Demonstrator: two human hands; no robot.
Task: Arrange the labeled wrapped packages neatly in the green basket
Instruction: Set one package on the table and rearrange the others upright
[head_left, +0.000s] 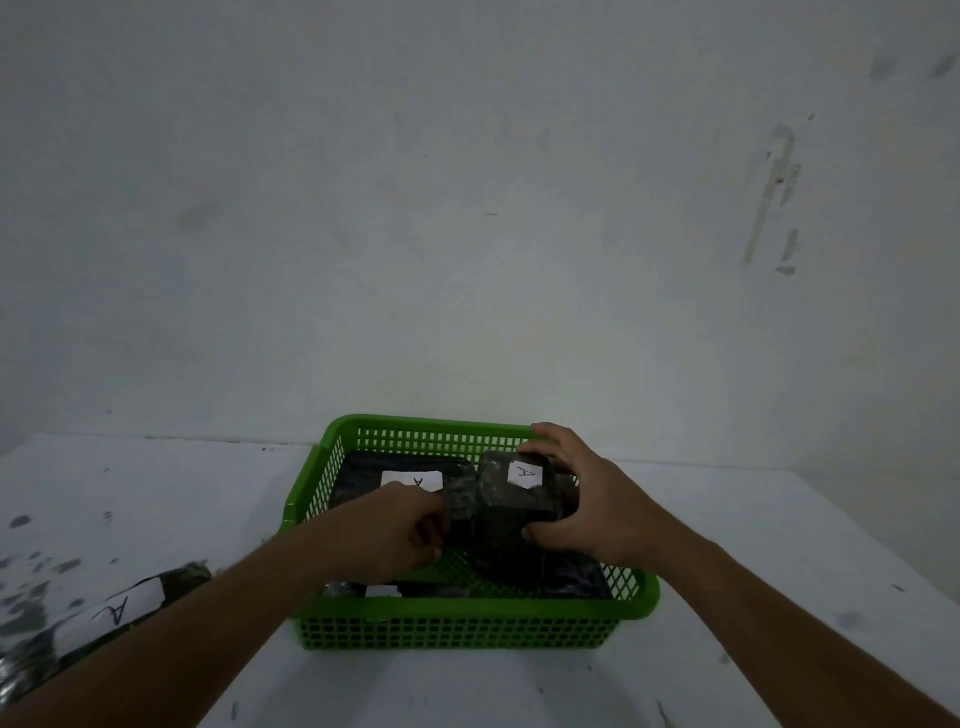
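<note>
A green slotted basket (467, 621) stands on the white table. Inside, a flat black wrapped package (363, 473) with a white "A" label lies at the back left. A blocky black package (511, 499), also labeled "A", sits at the right; my right hand (587, 499) grips it from the right side, thumb in front, fingers behind. My left hand (402, 530) reaches into the basket's middle, its fingers curled against the left edge of that block. Another package (395, 590) shows a bit of white label at the basket's front, mostly hidden by my left forearm.
A long black package (104, 618) with an "A" label lies on the table at the far left, outside the basket. The table (753, 649) has dark paint specks and meets a white wall just behind the basket.
</note>
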